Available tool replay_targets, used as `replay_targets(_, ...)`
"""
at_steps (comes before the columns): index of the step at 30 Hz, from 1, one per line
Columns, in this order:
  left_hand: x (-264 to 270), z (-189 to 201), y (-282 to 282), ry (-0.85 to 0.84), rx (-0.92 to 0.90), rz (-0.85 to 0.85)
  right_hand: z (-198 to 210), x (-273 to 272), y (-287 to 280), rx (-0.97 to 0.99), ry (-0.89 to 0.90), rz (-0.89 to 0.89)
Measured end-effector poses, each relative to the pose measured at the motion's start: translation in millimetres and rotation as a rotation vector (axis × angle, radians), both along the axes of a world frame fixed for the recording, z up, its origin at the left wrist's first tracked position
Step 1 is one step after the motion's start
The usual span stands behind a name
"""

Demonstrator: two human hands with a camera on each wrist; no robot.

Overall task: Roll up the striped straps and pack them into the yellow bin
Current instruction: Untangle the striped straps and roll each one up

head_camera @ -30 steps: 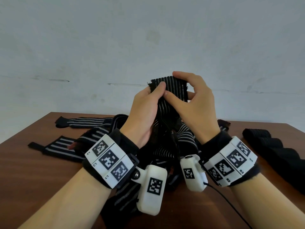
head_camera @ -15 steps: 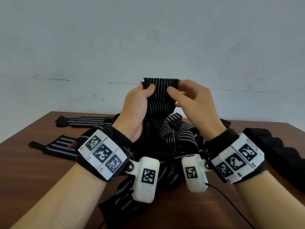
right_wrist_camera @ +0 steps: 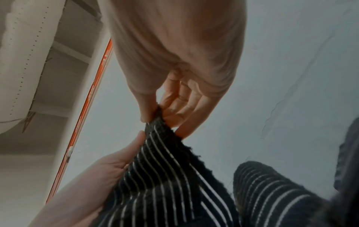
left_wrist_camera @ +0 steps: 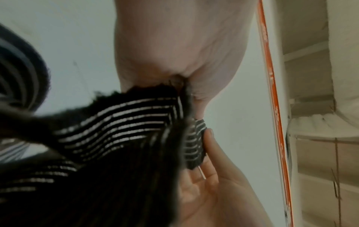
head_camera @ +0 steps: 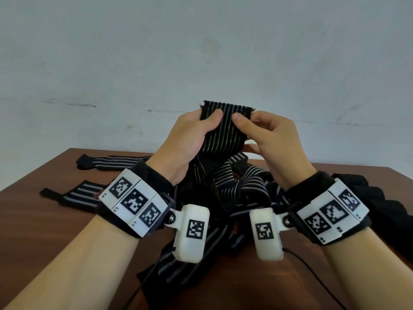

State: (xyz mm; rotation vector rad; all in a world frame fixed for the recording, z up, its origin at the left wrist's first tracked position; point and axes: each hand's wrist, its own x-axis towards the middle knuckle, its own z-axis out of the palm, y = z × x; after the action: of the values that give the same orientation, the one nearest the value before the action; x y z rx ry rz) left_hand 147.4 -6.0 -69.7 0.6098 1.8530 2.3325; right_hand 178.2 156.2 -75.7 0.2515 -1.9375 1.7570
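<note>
Striped black elastic fabric strap (head_camera: 224, 128) is being held upright above the brown wooden table (head_camera: 44, 220), its top end raised clear of the tangled heap of similar black-and-white striped straps (head_camera: 232, 186) lying on that table. The upper left corner is being pinched by the left hand (head_camera: 190, 139), thumb in front and fingers curled behind. The upper right corner is being gripped by the right hand (head_camera: 274, 135), thumb and fingertips (right_wrist_camera: 180, 129) clamped on the edge. The lower length is trailing down into the heap.

The strap is being judged soft, light and limp, with a frayed top hem; slipping is unlikely, but sagging and twisting are to be expected. Hold is best taken at the two top corners, as now, so that the end can be folded over flat and a tight roll started.

A further pile of dark straps (head_camera: 380, 204) is lying at the table's right. No yellow bin is being shown in any view.
</note>
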Motion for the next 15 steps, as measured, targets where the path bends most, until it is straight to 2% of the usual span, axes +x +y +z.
replay_targets(2, 0.5, 1.5, -1.8, -0.023, 0.072, -0.018, -0.6, 0.6, -1.0, 0.010, -0.046, 0.091)
replay_targets(4, 0.9, 3.2, -3.6, -0.040, 0.147, -0.018, -2.5, 1.3, -2.9, 0.120, -0.090, 0.167)
replay_targets(6, -1.8, 2.5, -3.7, 0.014, 0.127, 0.050, -3.6, 0.9, -2.9, 0.244, -0.075, 0.151)
replay_targets(9, -6.0, 0.1, -2.5, 0.165, 0.005, 0.123, -1.5, -0.2, -0.4, 0.222, -0.006, 0.048)
replay_targets(13, -6.8, -0.8, -4.5, 0.198, -0.322, -0.097, 5.9, 2.0, 7.2, 0.057, 0.118, -0.068)
replay_targets(15, -7.0, -2.1, -6.7, 0.240, -0.421, -0.106, 10.6, 5.5, 10.1, -0.027, 0.122, -0.064)
